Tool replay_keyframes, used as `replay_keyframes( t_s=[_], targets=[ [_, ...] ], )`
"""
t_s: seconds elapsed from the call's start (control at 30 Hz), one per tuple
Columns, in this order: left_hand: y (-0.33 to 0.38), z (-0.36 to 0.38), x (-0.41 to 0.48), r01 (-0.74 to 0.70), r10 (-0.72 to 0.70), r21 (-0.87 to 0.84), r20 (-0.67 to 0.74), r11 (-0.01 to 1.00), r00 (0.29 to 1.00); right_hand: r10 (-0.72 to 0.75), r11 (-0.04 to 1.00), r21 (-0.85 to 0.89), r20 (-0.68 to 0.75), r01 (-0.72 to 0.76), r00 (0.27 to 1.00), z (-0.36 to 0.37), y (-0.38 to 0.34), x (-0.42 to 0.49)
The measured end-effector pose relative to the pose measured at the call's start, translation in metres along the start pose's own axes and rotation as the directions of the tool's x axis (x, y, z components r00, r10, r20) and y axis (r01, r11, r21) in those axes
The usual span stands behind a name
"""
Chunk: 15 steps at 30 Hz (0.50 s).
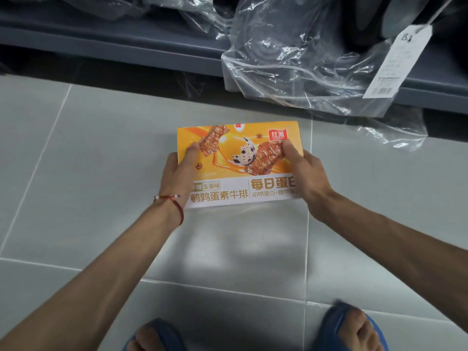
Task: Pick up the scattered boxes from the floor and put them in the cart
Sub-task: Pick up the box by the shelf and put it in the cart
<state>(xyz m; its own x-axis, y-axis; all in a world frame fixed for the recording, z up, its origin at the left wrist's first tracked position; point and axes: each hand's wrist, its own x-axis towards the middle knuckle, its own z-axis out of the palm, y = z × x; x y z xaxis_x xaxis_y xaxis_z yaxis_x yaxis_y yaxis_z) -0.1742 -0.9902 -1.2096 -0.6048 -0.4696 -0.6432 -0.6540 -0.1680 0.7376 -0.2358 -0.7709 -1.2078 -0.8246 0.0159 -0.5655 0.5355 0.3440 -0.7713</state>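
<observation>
Grey tiled floor [88, 173] fills most of the view, with pale grout lines. A dark grey shelf [101, 39] runs along the top, its lip low over the tiles. A big clear plastic bag [304, 72] with dark goods inside hangs off the shelf's front edge at the right and sags toward the floor. A white paper tag [395, 62] dangles against it.

One flat orange-and-white snack box [238, 160] sits mid-frame, just in front of the shelf, printed face up. Shadow under its near edge suggests that edge is off the tiles. Far edge: cannot tell. No other boxes in view, and no cart.

The left hand [181, 173] grips the box's left side with its thumb on the top face, fingers hidden behind the edge. The right hand [306, 173] grips the right side the same way. There is a red string bracelet [174, 201] on the left wrist and blue slippers [354, 320] at the bottom edge.

Step in hand, as I judge it, is lifting this box. To do it well:
- Keep the two-sided hold even and the box level. It is thin card, so squeeze only lightly or the panel may bow.
- Draw it up and back toward the body, not forward.

Edges and room:
- The shelf lip and the hanging bag are close beyond the far edge, with the bag corner near the box's right rear corner. It could snag or drag.
- There is open tile to the left and toward the feet, which is the free path.
- The cart's position is unknown, so the person will have to turn and find it before placing.
</observation>
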Motion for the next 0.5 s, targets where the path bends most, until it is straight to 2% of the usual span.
replay_keyframes(
  t_s=[0.1, 0.27, 0.5],
  targets=[
    [0.0, 0.005, -0.026, 0.013, -0.012, -0.047, 0.019, 0.999, 1.0, 0.013, 0.999, 0.033, -0.022, -0.012, 1.0, -0.016, 0.01, -0.027],
    [0.021, -0.008, -0.092, 0.118, -0.115, -0.076, 0.04, 0.99, 0.993, 0.144, 0.986, 0.081, 0.005, -0.144, 0.99, -0.049, -0.001, -0.103],
    [0.103, -0.036, -0.23, 0.125, -0.121, -0.125, 0.043, 0.984, 0.992, 0.331, 0.926, 0.168, 0.073, -0.338, 0.941, -0.114, -0.103, -0.225]
  ],
)
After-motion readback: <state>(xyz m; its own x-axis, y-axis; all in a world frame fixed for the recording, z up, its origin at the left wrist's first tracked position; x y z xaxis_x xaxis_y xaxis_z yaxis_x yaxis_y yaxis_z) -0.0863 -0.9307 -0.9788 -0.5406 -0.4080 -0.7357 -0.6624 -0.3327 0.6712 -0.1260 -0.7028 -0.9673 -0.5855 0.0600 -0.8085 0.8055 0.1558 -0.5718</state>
